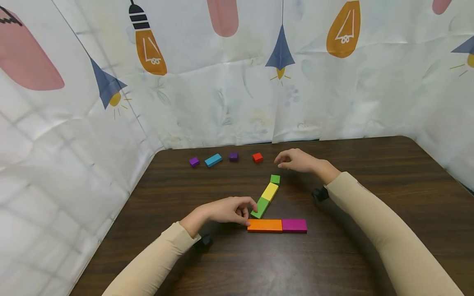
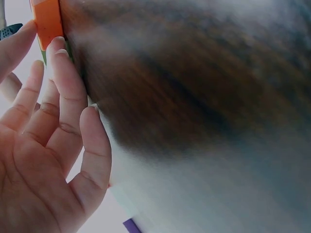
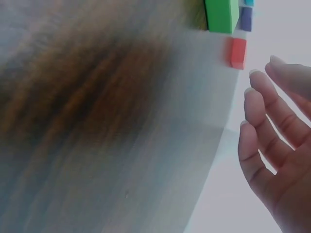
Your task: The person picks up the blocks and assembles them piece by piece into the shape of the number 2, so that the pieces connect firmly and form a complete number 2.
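My left hand [image 1: 230,209] bends over two toy blocks: its thumb tip is at the left end of the orange block [image 1: 264,225], and its index fingertip is at the near green block [image 1: 261,208]. A magenta block [image 1: 294,225] continues the orange one in a straight row. From the near green block a slanted line runs away through a yellow block [image 1: 270,192] to a small green block [image 1: 275,179]. My right hand [image 1: 297,160] hovers past that line's far end with loosely bent fingers and nothing in them. In the right wrist view a red block [image 3: 238,53] appears beyond its fingertips.
Along the back of the dark wooden table [image 1: 177,189] lie a small purple block [image 1: 194,162], a blue block [image 1: 213,160], a dark purple block [image 1: 233,156] and the red one. A printed white curtain [image 1: 229,111] hangs behind the far edge and along the left.
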Demonstrator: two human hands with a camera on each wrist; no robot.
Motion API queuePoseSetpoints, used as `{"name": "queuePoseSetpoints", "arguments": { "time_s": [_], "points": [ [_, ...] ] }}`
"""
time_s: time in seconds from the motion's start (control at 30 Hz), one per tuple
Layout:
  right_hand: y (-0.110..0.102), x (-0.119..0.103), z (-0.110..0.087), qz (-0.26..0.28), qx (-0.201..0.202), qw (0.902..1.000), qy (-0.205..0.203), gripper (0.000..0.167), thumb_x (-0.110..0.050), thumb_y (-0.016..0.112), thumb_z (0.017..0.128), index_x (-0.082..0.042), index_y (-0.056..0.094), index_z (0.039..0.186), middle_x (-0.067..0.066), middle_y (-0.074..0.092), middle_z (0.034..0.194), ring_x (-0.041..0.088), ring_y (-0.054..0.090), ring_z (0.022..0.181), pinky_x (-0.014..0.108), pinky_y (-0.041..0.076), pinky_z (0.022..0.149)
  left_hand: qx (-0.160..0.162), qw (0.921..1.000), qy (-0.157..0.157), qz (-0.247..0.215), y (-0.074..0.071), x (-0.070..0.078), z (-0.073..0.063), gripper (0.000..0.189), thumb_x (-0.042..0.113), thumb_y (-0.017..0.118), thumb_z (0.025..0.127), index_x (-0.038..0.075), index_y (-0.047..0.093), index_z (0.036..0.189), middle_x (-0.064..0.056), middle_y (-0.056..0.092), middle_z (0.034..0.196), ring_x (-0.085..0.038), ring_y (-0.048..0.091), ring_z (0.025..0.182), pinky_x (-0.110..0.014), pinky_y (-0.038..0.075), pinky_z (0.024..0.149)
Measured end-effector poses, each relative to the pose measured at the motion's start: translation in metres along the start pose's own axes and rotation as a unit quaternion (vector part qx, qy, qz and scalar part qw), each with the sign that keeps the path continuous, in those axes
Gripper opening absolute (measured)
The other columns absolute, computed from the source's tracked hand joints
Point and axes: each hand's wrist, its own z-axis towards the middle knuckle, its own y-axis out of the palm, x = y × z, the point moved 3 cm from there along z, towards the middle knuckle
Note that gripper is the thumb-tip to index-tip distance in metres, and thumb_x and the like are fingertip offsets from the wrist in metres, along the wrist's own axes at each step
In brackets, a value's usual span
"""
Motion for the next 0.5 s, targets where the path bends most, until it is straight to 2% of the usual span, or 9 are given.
{"name": "queuePoseSetpoints", "arguments": {
  "time_s": [0.3, 0.5],
  "points": [
    [0.001, 0.000, 0.025, -0.017, 0.016, 0.9996, 0.013, 0.025, -0.011, 0.066, 0.101, 0.000, 0.068, 0.123, 0.012, 0.069, 0.110, 0.028, 0.063, 0.099, 0.044, 0.052, 0.088, 0.002, 1.0000, -0.003, -0.001, 0.000, 0.000, -0.001, 0.032, 0.011, 0.073, 0.097, 0.011, 0.058, 0.125, 0.001, 0.063, 0.084, -0.010, 0.052, 0.064, -0.024, 0.042, 0.067],
    [0.004, -0.001, 0.038, -0.007, 0.017, 0.9993, 0.031, 0.027, -0.010, 0.066, 0.101, 0.002, 0.067, 0.125, 0.015, 0.067, 0.112, 0.030, 0.063, 0.102, 0.045, 0.051, 0.091, 0.003, 1.0000, -0.005, 0.001, 0.000, 0.000, 0.000, 0.032, 0.011, 0.073, 0.097, 0.011, 0.058, 0.125, 0.002, 0.063, 0.085, -0.010, 0.052, 0.065, -0.024, 0.042, 0.067]
  ]
}}
